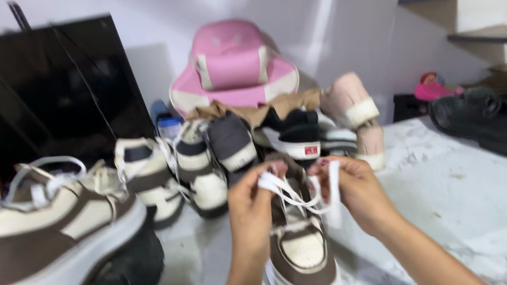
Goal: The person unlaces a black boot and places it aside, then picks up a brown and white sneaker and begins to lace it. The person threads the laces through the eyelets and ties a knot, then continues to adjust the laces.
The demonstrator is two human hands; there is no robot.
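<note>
A brown and cream sneaker (pixel 302 259) stands on the white marble floor (pixel 476 196) in front of me, toe towards me. Both hands are over its tongue. My left hand (pixel 252 213) pinches one end of the white shoelace (pixel 294 193). My right hand (pixel 356 191) grips the other end of the lace, which hangs down past its fingers. The lace crosses between the two hands above the eyelets.
A matching brown and cream sneaker (pixel 48 250) lies raised at the left on a dark object. Several more shoes (pixel 203 163) stand behind, below a pink hat (pixel 232 65). Black leather shoes (pixel 498 119) are at the right, a dark screen (pixel 32 95) at the back left, stairs at the upper right.
</note>
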